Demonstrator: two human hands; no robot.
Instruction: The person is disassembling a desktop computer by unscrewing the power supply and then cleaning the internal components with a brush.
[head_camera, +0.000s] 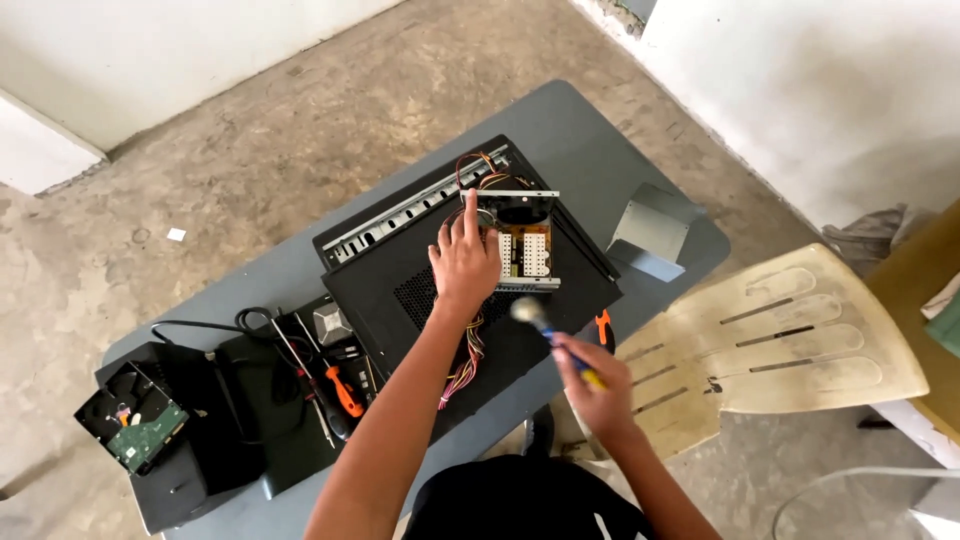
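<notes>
Head view looks straight down on a grey rectangular surface standing on a bare concrete floor. My left hand lies flat on the black metal computer case, its fingers stretched out and together, holding nothing, their tips touching the silver drive cage with the yellowish circuit board that sits on top of the case. A bundle of red, yellow and black wires runs out from under my wrist and over the case's near edge, and more wires curl at the case's far end.

My right hand is curled tight around the blue-and-yellow handle of a screwdriver, which is blurred; its tip points toward the near edge of the cage, just beside my left hand.

An orange-handled tool lies at the case's right edge. A loose grey sheet-metal bracket rests on the surface to the right, well apart from the case. To the left are an orange-handled screwdriver, a black cable, and a black box holding a hard drive with a green circuit board. A worn cream plastic chair stands just beside the surface on the right.
</notes>
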